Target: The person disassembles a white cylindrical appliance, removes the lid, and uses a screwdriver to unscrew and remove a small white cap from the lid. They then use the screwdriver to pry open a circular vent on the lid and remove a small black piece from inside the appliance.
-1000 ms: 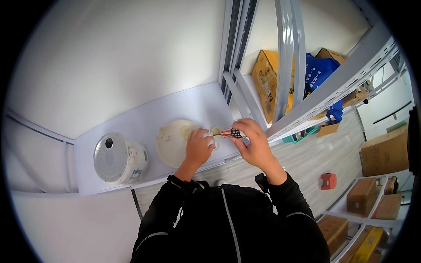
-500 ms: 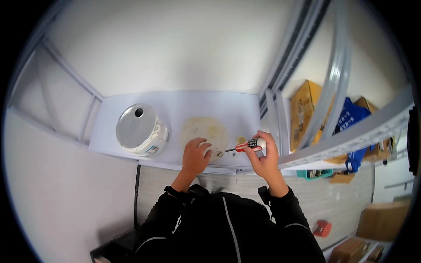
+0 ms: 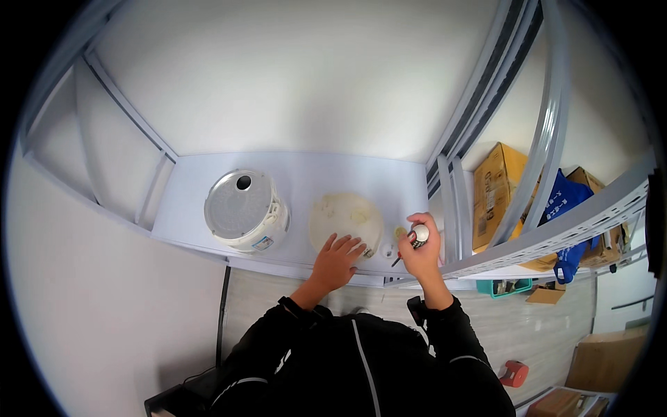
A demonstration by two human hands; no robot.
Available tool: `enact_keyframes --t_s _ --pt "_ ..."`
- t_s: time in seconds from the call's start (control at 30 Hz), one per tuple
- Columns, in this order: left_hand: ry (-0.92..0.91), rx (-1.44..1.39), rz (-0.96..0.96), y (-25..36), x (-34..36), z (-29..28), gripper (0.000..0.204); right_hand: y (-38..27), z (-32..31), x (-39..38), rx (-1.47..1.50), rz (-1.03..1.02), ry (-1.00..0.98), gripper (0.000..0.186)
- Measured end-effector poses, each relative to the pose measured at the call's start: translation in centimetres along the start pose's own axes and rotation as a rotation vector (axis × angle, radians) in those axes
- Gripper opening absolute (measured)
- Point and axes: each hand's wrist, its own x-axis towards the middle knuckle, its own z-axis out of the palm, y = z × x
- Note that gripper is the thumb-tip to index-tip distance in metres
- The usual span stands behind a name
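On the white shelf lies a flat, round, translucent cream-coloured disc (image 3: 332, 221) with yellowish stains. Over its near edge my left hand (image 3: 335, 264) is spread, fingers apart and holding nothing; whether it presses on the disc I cannot tell. My right hand (image 3: 422, 257), right of the disc, is closed round a screwdriver (image 3: 420, 235) with a black, white and red handle. Its handle end faces up and its thin dark shaft slants down to the left. Beside that hand lie a small yellowish round piece (image 3: 400, 231) and a small whitish round piece (image 3: 387, 251).
A white bucket (image 3: 274, 233) with a grey lid and a dark round hole stands at the shelf's left. Grey metal uprights (image 3: 451, 208) border the right side. Beyond them are a yellow carton (image 3: 497, 191) and a blue bag (image 3: 564, 198). A red stool (image 3: 514, 374) is on the floor.
My right hand has turned the screwdriver from lying sideways, tip left, to a steeper, tip-down slant. My left hand has flattened and spread over the disc's near edge. The whole view has shifted slightly.
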Motion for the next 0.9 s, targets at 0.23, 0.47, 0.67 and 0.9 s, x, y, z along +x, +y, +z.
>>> enact_keyframes --t_s 0.23,0.47,0.67,0.9 --pt "0.007 0.126 0.059 -0.7 0.5 3.4 0.063 -1.3 -0.4 -1.2 -0.169 -0.104 -0.008 0.022" --pt "0.053 0.074 0.012 -0.8 0.8 3.2 0.056 -2.6 -2.5 -3.4 -0.203 -0.049 -0.032 0.022" --pt "0.282 -0.255 -0.088 -0.7 2.3 -1.3 0.059 -2.6 -3.2 -4.2 -0.206 0.050 -0.125 0.022" --pt "0.617 -0.717 -0.206 1.0 2.2 -4.8 0.046 0.5 -0.1 -2.4 0.156 0.470 -0.204 0.016"
